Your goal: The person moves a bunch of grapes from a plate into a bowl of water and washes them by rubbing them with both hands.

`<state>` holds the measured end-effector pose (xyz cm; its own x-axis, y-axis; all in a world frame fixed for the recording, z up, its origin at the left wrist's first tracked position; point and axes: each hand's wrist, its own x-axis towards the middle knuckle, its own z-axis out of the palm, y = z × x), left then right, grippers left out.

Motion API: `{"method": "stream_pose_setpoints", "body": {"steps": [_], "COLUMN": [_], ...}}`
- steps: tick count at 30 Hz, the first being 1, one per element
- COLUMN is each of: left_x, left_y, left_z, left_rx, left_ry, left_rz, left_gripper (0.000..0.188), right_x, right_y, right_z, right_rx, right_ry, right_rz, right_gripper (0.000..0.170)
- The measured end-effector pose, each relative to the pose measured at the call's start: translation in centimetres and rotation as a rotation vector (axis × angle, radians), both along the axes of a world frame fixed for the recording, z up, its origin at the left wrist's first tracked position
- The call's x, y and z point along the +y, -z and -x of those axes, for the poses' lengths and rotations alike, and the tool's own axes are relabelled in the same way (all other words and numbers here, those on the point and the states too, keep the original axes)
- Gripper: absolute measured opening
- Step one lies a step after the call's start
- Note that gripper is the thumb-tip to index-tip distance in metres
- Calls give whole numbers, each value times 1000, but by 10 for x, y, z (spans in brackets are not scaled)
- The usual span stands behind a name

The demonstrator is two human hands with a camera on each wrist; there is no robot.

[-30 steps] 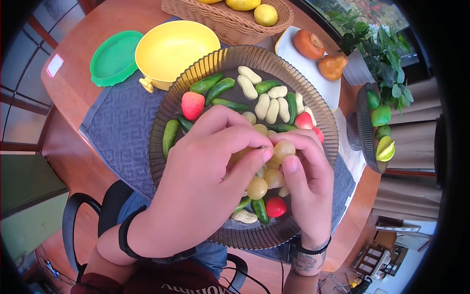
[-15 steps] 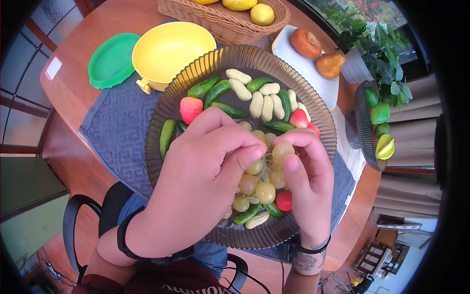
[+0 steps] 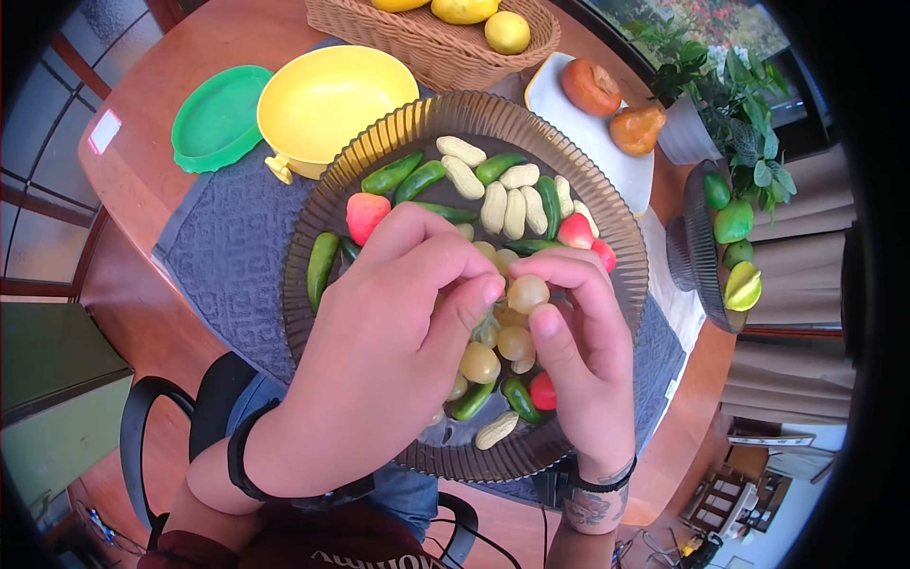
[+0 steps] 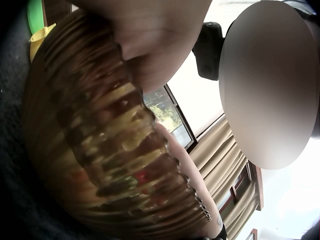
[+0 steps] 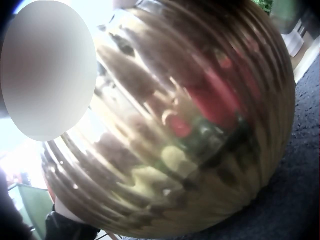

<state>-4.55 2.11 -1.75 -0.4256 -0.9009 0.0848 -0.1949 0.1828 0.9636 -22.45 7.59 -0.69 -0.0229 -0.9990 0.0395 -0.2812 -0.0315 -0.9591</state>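
Note:
Over the ribbed brown glass bowl (image 3: 621, 237), both hands work at a bunch of pale yellow-green grapes (image 3: 480, 363). My left hand (image 3: 379, 351) pinches the bunch between thumb and forefinger; its hand covers much of the fruit. Between the thumb and forefinger of my right hand (image 3: 590, 356) is one grape (image 3: 528, 295). Around the bunch in the bowl lie green peppers (image 3: 323, 270), peanuts (image 3: 463, 177) and small red fruits (image 3: 368, 218). Ribbed bowl wall (image 5: 215, 150) fills most of the right wrist view. The left wrist view shows that wall and part of the hand.
A yellow bowl (image 3: 336, 104) and a green lid (image 3: 220, 119) stand at the back left. Behind is a wicker basket (image 3: 436, 52) with lemons (image 3: 508, 32). To the right are a white tray (image 3: 578, 142), a dark fruit stand (image 3: 695, 251) and a potted plant (image 3: 749, 123).
My right hand has moved slightly left with the grape at its fingertips, closer to the left fingertips. The bunch has shifted and turned between the hands; the left hand has barely moved.

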Motion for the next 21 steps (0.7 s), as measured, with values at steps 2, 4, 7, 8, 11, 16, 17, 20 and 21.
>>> {"method": "stream_pose_setpoints", "body": {"steps": [2, 4, 7, 8, 11, 16, 17, 20, 21], "left_x": [0, 0, -1, -1, -1, 2, 2, 3, 3], "left_y": [-1, -1, 1, 1, 4, 1, 1, 3, 5], "left_z": [0, 0, 0, -1, 1, 3, 3, 4, 4], "left_rx": [-9, -20, -45, -73, -110, -174, -184, -200, -207], "left_ry": [-3, -6, -11, 2, 23, 37, 37, 33, 30], "left_rz": [14, 29, 101, 139, 188, 219, 238, 277, 297], "left_gripper": [10, 10, 8, 8, 10, 19, 21, 24, 24], "right_x": [0, 0, 1, 1, 1, 0, 0, 1, 1], "right_y": [2, 2, 3, 4, 7, 8, 8, 9, 9], "right_z": [0, 0, -1, -2, 1, 0, 0, 0, 0], "right_rx": [-18, -16, -5, 6, 39, 24, 15, -4, -4], "right_ry": [-27, -36, -31, -17, 22, 81, 83, 79, 79], "right_rz": [29, 35, 45, 49, 28, -25, -31, -33, -33], "right_gripper": [27, 27, 26, 25, 23, 21, 21, 22, 22]}}
